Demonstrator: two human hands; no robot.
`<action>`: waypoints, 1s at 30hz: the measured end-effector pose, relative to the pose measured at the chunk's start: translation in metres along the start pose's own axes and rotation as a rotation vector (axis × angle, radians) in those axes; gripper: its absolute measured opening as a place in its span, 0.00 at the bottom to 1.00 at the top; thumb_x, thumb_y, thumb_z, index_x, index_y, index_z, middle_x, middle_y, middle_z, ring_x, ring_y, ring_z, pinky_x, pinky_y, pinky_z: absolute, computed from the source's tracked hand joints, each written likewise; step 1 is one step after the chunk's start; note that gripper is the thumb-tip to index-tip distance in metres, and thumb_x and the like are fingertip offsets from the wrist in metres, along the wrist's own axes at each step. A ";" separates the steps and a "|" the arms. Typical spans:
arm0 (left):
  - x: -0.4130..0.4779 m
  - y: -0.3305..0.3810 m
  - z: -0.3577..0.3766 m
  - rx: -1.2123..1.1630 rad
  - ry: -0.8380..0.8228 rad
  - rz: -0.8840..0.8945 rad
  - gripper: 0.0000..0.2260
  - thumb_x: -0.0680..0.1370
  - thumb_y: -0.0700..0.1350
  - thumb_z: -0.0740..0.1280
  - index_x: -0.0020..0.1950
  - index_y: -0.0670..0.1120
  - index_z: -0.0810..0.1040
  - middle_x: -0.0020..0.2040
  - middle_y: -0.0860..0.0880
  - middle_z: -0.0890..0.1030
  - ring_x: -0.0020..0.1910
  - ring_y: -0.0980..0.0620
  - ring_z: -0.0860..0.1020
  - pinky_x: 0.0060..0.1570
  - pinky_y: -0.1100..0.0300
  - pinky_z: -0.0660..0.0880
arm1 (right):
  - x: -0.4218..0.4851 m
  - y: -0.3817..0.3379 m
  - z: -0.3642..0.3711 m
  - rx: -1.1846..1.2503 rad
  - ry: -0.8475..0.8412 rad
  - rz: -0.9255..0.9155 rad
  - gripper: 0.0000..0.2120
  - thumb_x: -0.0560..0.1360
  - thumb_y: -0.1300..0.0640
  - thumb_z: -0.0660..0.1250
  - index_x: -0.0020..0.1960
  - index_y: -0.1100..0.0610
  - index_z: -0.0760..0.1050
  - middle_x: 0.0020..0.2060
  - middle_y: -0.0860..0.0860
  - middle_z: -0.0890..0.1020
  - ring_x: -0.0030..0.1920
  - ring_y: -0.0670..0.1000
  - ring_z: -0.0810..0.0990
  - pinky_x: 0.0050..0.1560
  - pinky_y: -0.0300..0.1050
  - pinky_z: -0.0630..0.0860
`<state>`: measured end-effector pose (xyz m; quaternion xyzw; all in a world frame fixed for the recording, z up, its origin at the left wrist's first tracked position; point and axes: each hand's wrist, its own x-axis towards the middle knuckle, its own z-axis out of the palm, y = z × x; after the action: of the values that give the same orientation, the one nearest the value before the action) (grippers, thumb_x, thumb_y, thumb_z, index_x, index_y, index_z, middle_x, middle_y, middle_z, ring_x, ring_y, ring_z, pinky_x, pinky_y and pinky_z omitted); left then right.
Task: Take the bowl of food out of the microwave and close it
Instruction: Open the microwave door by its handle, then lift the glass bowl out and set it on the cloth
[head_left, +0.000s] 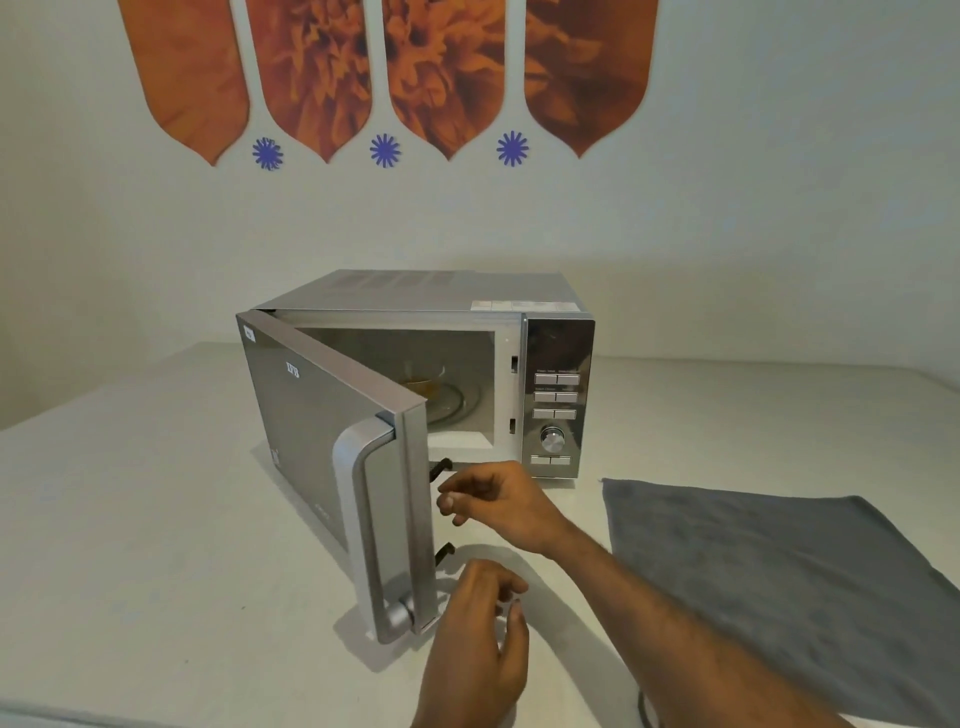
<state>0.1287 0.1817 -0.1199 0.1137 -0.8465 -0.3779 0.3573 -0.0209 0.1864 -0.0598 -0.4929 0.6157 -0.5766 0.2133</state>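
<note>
A silver microwave stands on the white table. Its door is swung out towards me, more than halfway open. Inside, on the glass turntable, sits a clear bowl with orange-brown food, partly hidden by the door's edge. My right hand hovers just right of the door's edge, near the upper black latch, fingers loosely curled and empty. My left hand is lower, close to the door's bottom corner and handle, fingers apart, holding nothing.
A grey cloth lies flat on the table to the right of the microwave. The control panel with buttons and a dial is on the microwave's right side. A white wall with orange decorations is behind.
</note>
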 end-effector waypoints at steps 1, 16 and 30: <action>0.002 -0.002 0.002 0.003 0.005 -0.045 0.08 0.74 0.42 0.66 0.48 0.54 0.73 0.47 0.58 0.77 0.49 0.58 0.77 0.48 0.70 0.73 | 0.001 0.002 -0.002 -0.009 0.017 0.011 0.09 0.75 0.56 0.72 0.52 0.60 0.83 0.41 0.53 0.86 0.40 0.49 0.85 0.46 0.44 0.82; 0.093 -0.032 0.012 -0.116 0.440 -0.429 0.13 0.75 0.42 0.70 0.58 0.50 0.73 0.57 0.52 0.77 0.55 0.53 0.75 0.54 0.57 0.76 | 0.040 0.047 -0.034 -0.212 0.345 0.126 0.03 0.77 0.55 0.69 0.47 0.53 0.82 0.37 0.48 0.85 0.39 0.48 0.84 0.41 0.35 0.80; 0.186 -0.067 0.009 -0.346 0.759 -0.682 0.16 0.77 0.43 0.68 0.64 0.46 0.73 0.63 0.46 0.78 0.62 0.45 0.77 0.60 0.54 0.73 | 0.130 0.050 -0.021 -0.224 0.365 0.186 0.13 0.77 0.53 0.69 0.59 0.58 0.76 0.48 0.49 0.80 0.51 0.50 0.80 0.52 0.40 0.77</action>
<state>-0.0167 0.0545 -0.0759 0.4503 -0.4983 -0.5388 0.5086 -0.1114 0.0778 -0.0613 -0.3419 0.7470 -0.5622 0.0947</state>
